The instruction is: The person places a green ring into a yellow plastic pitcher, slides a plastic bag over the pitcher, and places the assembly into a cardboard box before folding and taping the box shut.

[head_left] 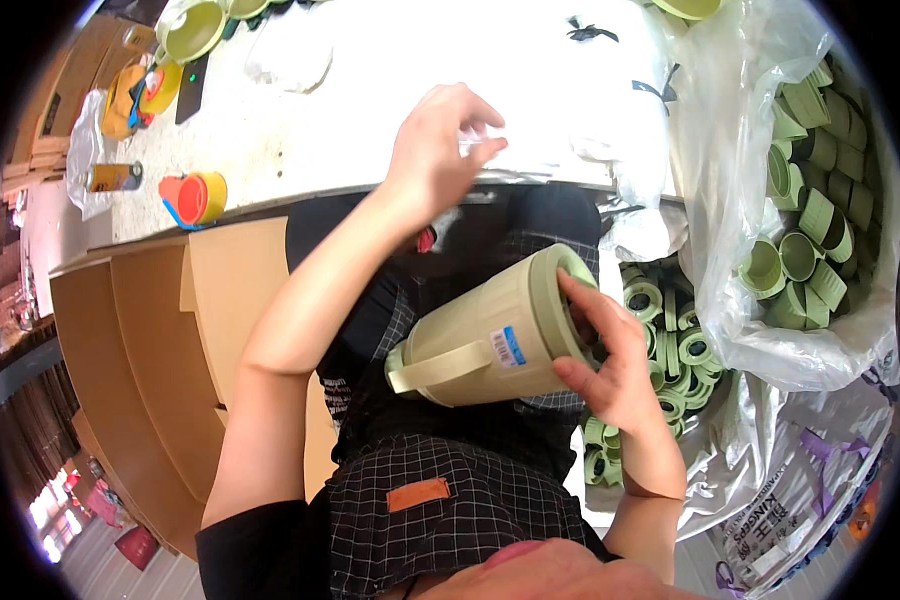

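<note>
A pale green plastic jug lies tilted across my lap, its handle toward me and a blue-and-white label on its side. My right hand grips its wide right end, thumb on the near side and fingers at the rim. At the table's front edge my left hand is raised, thumb and forefinger apart and the other fingers curled. Under it lies thin clear plastic. I make out nothing held in that hand.
A white-topped table spans the front, with a yellow-and-red tape roll at left. An open cardboard box stands left of me. At right are green lid-like parts and a plastic-lined bag of green pieces.
</note>
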A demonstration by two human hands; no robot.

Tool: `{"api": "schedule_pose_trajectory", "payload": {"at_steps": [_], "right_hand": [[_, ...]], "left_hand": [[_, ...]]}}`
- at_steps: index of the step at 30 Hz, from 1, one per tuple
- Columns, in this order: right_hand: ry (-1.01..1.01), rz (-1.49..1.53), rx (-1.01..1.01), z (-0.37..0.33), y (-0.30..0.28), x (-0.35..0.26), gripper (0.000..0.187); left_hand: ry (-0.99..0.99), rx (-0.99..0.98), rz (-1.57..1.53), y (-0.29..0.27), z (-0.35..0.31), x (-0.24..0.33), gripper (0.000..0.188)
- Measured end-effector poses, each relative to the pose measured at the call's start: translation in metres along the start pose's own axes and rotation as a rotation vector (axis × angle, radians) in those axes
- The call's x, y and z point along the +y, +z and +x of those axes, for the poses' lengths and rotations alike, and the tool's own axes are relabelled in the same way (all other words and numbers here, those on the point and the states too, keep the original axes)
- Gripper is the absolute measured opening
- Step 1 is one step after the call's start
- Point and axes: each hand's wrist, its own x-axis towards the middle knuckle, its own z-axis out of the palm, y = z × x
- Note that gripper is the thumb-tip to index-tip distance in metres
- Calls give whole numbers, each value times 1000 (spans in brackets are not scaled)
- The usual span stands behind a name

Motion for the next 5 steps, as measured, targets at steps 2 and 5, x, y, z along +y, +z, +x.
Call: {"api": "schedule_pose_trajectory", "payload": {"at_steps": [2,5], "right_hand": [[57,136,-48,1,-6,8,75],[207,393,-56,1,-13,25,70]], "left_hand": [[-93,-70,194,27,3,-80,9],[-327,-167,129,27,14,-79,16]]}}
